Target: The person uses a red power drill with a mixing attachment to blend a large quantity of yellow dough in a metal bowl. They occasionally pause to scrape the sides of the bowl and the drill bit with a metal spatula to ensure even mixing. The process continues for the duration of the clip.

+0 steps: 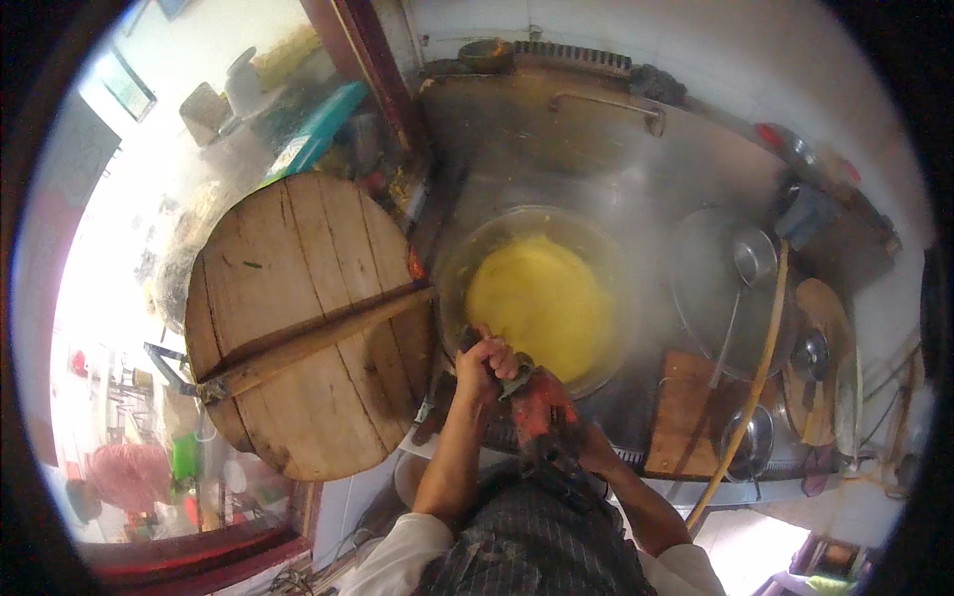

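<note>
My left hand (485,363) is closed around a dark grip at the front of an orange-red power tool (542,402) with a dark rear end. The tool sits between my forearms, over the near rim of a large round metal pot (624,298). Thick, smooth yellow mash or batter (542,293) fills the pot, and steam hangs above it. Whatever the tool has at its working end is hidden. My right hand (596,449) is at the tool's rear right side; its fingers are hidden behind the tool.
A round wooden lid (298,248) with a crossbar stands left of the pot, by a window. At right, a ladle (752,260) lies in a wide pan (701,268). Nearby are a wooden board (683,417), a yellow hose (757,387) and another ladle (812,356).
</note>
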`<state>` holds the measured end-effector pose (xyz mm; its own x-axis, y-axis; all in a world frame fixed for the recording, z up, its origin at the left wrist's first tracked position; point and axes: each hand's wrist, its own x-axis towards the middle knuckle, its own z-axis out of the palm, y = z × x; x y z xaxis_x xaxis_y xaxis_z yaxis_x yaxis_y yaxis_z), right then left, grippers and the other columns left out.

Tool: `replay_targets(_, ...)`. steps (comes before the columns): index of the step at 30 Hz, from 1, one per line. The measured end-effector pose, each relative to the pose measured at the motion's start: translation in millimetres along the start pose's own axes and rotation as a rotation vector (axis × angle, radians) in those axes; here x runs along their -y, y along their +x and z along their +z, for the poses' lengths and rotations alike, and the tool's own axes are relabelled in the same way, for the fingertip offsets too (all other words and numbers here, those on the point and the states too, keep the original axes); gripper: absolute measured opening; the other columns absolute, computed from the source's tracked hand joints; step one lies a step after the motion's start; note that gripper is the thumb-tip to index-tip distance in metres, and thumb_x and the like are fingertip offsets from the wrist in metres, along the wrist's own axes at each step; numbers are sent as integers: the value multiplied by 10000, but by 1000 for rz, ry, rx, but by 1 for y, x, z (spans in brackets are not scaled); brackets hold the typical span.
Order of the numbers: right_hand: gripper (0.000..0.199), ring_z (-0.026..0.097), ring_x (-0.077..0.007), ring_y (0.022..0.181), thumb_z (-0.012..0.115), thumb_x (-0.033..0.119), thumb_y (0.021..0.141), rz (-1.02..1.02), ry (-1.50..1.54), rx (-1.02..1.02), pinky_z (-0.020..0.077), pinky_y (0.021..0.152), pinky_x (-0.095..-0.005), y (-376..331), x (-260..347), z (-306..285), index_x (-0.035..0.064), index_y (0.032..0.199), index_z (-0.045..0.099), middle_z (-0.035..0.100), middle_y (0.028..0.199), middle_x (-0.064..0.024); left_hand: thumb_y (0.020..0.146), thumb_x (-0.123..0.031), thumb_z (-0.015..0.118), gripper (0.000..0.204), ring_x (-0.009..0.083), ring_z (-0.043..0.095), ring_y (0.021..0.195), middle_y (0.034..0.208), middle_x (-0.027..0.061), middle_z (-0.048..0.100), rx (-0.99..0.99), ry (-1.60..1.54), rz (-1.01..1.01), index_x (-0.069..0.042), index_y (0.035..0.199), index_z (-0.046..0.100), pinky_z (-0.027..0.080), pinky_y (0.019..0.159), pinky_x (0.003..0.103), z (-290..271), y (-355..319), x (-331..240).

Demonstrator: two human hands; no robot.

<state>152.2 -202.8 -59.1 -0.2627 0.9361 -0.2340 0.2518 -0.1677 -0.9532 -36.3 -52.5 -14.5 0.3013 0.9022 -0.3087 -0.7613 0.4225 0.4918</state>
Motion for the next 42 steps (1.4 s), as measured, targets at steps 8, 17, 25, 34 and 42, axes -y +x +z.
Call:
replay_targets(8,363,599,-151,826,622,262,793,55,481,-113,458,705,-333,-1,-16,14,22,1061,579,645,889,-134,742,-57,489,122,121,292,403,522,-14,328,37,125,12,-161,774,434,270,415,297,0,1,3)
replay_targets(17,354,590,-240,964,591,122,821,140,-61,-114,456,837,-367,-5,5,6,-15,1139,515,611,1052,-171,734,-59,504,113,134,300,389,503,-5,330,72,57,24,-142,766,434,286,407,310,-5,-2,2)
replay_targets(25,386,607,-332,934,540,245,842,76,-232,-163,488,778,-392,-5,-57,16,20,1155,517,616,994,-209,727,-60,507,101,145,307,384,500,5,343,21,81,61,-133,749,440,292,398,322,-3,-6,1)
replay_targets(34,413,600,-349,939,553,332,838,154,-166,-123,481,766,-412,-8,-50,15,57,1145,535,616,993,-211,697,-27,474,137,157,334,405,503,17,340,30,49,41,-118,786,421,303,406,325,-5,-9,3)
replay_targets(42,398,605,-304,910,558,322,831,288,-207,-86,469,752,-399,-5,-67,19,40,1112,548,627,956,-193,723,-53,504,110,138,303,380,495,1,333,19,44,51,-132,754,436,291,398,315,-2,-13,0)
